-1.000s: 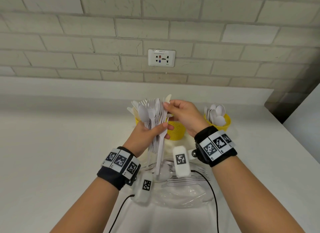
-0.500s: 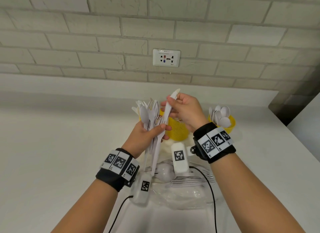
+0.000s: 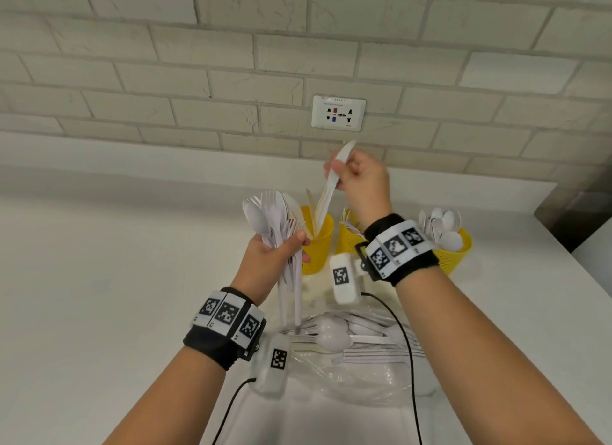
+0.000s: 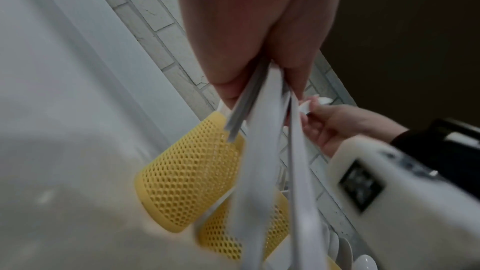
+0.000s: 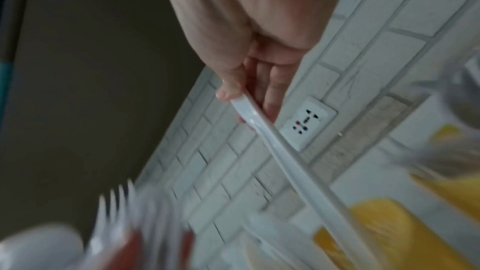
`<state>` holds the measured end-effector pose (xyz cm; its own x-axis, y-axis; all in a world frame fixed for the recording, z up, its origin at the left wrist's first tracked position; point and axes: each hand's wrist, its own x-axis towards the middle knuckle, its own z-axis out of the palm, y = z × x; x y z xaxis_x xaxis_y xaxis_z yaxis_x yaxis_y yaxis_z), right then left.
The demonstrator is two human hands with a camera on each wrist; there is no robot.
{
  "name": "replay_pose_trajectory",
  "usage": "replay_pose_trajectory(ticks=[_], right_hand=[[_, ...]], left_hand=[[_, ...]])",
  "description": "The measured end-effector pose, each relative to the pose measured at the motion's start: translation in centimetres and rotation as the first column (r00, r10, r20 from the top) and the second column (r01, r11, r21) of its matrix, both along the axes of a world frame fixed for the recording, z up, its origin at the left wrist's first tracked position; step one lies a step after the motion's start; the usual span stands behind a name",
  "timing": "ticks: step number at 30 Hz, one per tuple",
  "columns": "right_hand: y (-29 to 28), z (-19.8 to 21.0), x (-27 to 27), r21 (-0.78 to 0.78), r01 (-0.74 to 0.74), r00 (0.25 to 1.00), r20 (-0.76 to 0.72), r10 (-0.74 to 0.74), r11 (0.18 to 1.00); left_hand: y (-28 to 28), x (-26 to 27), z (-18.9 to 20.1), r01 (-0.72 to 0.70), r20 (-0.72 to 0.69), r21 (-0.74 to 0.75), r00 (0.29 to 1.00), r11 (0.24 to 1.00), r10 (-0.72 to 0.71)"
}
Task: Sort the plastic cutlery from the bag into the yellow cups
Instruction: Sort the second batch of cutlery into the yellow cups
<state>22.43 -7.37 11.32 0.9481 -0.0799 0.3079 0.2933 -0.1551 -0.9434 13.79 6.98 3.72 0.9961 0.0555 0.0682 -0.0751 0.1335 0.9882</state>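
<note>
Our right hand [image 3: 359,182] pinches a knife [image 3: 331,187] by its upper end; its long axis slants down-left into the left yellow cup [image 3: 316,242] directly below. Our left hand [image 3: 268,262] grips the remaining cutlery bundle [image 3: 275,219].

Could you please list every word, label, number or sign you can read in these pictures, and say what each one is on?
Socket plate, top edge: a short printed code, perhaps "BPP-1"; too small to be sure.
Socket plate, bottom right: a small word, too blurred to read.
Left wristband and right wristband: black-and-white square marker patterns, no letters.
White wrist units: one square marker each, no letters.
Cutlery, cups, bag: no text visible.
</note>
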Motion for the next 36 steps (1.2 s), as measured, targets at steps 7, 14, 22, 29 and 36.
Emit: replay_pose_trajectory(ticks=[7,14,22,29,36], right_hand=[[0.4,-2.9,-1.2,-0.456,-0.061,0.998,-0.025,0.056,0.888],[-1.0,-2.0,-4.2,-0.212,-0.409,0.902,-0.24,0.359,0.887],[-2.8,-2.7,-4.8,-0.021,-0.365,0.924,-0.131,0.359,0.931],[-4.1,-3.2,-4.9,-0.073,-0.3,0.951,-0.101,0.293,0.951],[-5.4,-2.1,-5.2,-0.058,-0.161,0.984,0.061,0.165,0.985]], left_hand=[[-0.5,0.0,0.6,-0.007,0.022,-0.098,1.0,0.995,0.009],[-1.7,0.8,1.6,-0.012,0.053,-0.135,0.998,0.991,0.019],[-3.5,0.8,1.6,0.093,0.072,-0.134,0.994,0.987,-0.083],[-4.9,0.9,1.6,0.139,0.045,-0.163,0.99,0.977,-0.134],[-5.3,1.4,1.8,0.133,0.028,-0.098,0.991,0.986,-0.131]])
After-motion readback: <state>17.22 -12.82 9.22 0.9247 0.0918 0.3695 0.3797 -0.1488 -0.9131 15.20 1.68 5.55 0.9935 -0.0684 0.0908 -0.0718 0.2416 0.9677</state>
